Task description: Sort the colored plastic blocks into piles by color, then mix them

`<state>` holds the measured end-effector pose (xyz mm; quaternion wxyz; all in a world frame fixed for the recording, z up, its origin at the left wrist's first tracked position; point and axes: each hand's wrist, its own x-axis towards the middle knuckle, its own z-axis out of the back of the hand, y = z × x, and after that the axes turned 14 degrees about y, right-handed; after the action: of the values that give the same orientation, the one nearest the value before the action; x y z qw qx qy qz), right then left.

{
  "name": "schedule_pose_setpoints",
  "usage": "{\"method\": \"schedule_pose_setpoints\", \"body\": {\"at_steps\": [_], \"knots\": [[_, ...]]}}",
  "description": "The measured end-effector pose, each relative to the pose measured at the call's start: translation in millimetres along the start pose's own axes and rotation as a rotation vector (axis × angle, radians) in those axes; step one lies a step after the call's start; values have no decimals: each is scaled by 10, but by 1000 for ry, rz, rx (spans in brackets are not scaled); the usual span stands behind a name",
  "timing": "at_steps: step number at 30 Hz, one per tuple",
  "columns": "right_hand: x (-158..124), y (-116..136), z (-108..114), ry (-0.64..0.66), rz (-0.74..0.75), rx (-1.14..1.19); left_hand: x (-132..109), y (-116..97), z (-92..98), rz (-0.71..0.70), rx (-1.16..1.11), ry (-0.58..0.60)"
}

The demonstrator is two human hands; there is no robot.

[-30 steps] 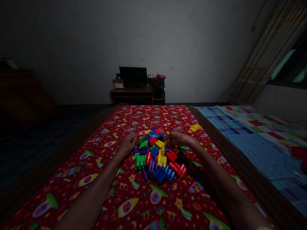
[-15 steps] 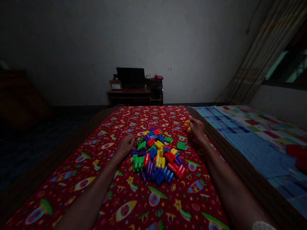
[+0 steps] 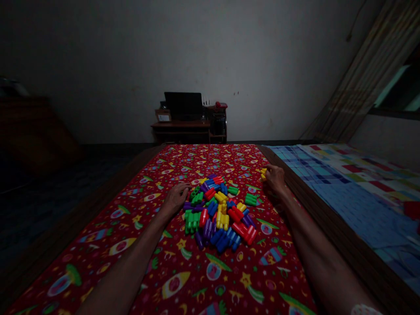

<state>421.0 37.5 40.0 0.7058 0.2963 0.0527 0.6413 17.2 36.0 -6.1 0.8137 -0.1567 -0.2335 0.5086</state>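
Presently, both hands lie at the colourful plastic pieces, one on each side.
From the head view, the right hand (image 3: 269, 173) is at the right edge of the red patterned cloth (image 3: 223, 159), its fingers curled close around the near side of some yellow pieces (image 3: 263, 174); I cannot tell whether they are gripped or only touched. The left hand (image 3: 177, 197) rests on the cloth, at the left side of the mixed pile (image 3: 222, 221), its fingers loosely bent, partly open and holding nothing, just beside a green piece (image 3: 197, 198). The pile lies in the middle, between the forearms. Another green piece (image 3: 251, 199) lies apart, between the pile and the right hand. Behind stands a dark monitor (image 3: 183, 105) on a desk (image 3: 180, 125).
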Motion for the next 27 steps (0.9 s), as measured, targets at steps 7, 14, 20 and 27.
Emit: {"method": "schedule_pose_setpoints", "body": {"at_steps": [7,14,20,27], "knots": [[-419,1139,6,590,502,27,7,19,-19,6,10,5],[-760,1403,-135,686,570,-274,14,26,-34,5,-1,-7],[-505,1278,-22,638,483,-79,7,26,-21,-4,5,-5],[-202,809,141,283,131,-130,-13,-22,9,11,8,-1]]}}
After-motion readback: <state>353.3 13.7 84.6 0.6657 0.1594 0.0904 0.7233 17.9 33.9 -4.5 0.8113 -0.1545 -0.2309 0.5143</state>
